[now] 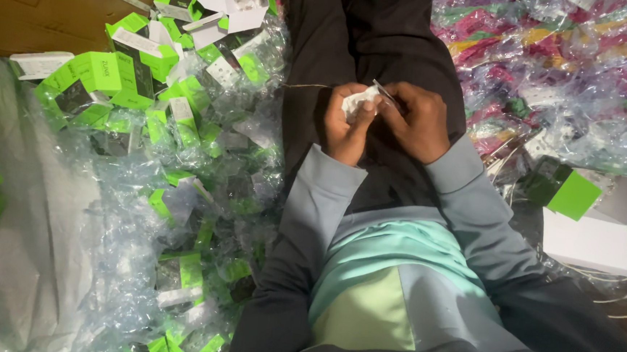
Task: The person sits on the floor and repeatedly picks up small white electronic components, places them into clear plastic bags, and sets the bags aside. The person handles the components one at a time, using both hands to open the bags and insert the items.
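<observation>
Both my hands meet over my dark trouser leg near the middle of the view. My left hand [344,123] grips a small white item [358,101] that looks like a bundled piece in clear wrap. My right hand [418,121] pinches the same item from the right, holding a thin clear plastic edge at its top. A thin wire [306,86] runs left from the hands across the trousers. My grey and teal sleeves reach in from below.
A heap of green-and-white small boxes [98,76] and clear plastic bags [182,190] lies on the left. Clear wrapped packets over a colourful cloth [553,53] fill the right. White boxes [586,242] and a green one [573,193] sit right. Brown cardboard [48,7] is top left.
</observation>
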`<state>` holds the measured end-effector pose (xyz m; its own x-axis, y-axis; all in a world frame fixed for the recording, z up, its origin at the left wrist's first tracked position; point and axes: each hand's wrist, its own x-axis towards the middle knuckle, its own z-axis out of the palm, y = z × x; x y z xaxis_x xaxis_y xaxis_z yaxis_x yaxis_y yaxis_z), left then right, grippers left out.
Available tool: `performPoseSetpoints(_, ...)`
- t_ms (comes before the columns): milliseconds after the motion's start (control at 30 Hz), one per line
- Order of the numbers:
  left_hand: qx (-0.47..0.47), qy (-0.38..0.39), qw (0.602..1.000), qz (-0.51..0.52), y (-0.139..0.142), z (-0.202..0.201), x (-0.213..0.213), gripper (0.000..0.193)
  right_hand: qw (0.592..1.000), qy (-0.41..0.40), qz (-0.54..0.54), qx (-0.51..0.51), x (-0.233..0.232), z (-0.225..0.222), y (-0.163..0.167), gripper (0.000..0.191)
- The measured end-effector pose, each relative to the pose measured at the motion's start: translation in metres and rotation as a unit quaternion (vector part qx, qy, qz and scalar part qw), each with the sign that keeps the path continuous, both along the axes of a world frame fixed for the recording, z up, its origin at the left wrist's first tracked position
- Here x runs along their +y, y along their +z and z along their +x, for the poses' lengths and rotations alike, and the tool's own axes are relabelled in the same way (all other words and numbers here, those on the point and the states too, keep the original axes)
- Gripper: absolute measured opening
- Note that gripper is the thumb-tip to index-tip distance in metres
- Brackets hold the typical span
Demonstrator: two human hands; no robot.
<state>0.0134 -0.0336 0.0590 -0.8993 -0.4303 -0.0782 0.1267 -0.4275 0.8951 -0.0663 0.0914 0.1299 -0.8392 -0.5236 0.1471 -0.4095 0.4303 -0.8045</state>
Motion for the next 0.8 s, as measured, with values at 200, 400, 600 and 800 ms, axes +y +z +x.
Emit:
performPoseSetpoints(200, 0.033, 0.009, 0.999, -0.041, 0.007, 0.0, 0.007, 0.034, 0.995, -0.044, 0.022, 0.084, -0.003, 0.01, -0.013, 0.009)
performPoseSetpoints(400, 0.013, 0.018, 0.998, -0.066, 0.01, -0.002, 0.009, 0.04, 0.985, -0.067, -0.11, -0.118, 0.001, 0.004, -0.02, 0.018)
performPoseSetpoints(600, 0.008, -0.038, 0.999, -0.032, 0.009, -0.003, 0.002, 0.04, 0.971, -0.078, -0.15, -0.167, 0.0, -0.001, -0.021, 0.026)
performPoseSetpoints(800, 0.004, 0.042, 0.998, -0.042, 0.004, 0.0, 0.003, 0.032, 0.997, -0.068, -0.012, -0.02, 0.0, 0.008, -0.022, 0.023)
